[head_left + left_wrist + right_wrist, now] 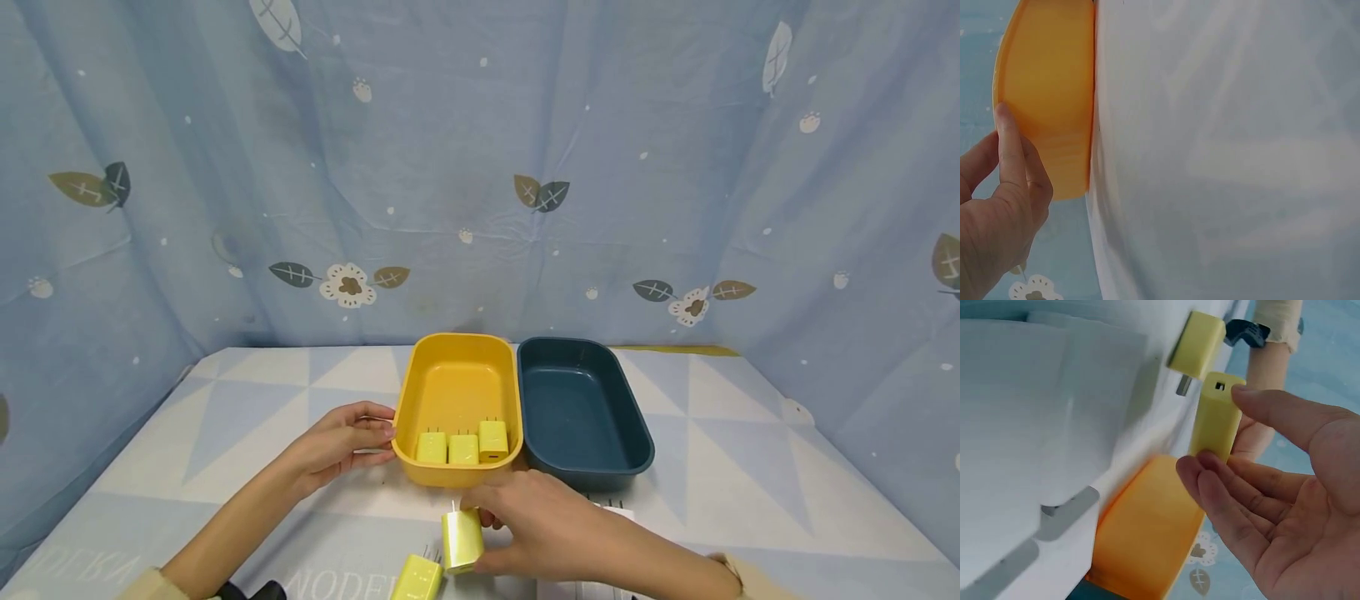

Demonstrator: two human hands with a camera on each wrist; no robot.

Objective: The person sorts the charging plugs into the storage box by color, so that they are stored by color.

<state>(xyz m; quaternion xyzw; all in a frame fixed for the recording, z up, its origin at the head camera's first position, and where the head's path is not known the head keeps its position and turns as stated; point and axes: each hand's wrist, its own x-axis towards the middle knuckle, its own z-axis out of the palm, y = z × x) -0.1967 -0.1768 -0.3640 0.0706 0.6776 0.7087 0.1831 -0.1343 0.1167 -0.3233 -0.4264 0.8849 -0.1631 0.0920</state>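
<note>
The chargers (462,537) look glossy plastic, the yellow tray (442,477) smooth plastic, the curtain (450,117) matt cloth.

I'm watching the tabletop (255,425), all white and pale-blue triangles: yellow tray (459,477) sitting right beside the dark blue tray (577,404), a yellow charger (417,580) lying nearer me, and partly hidden white chargers (621,511) off right.

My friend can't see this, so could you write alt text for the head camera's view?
A person's right hand holds a yellow charger plug before a yellow tray containing three similar plugs; the left hand touches the tray's side. A dark blue tray stands alongside, and another yellow plug lies at the bottom edge.
</note>
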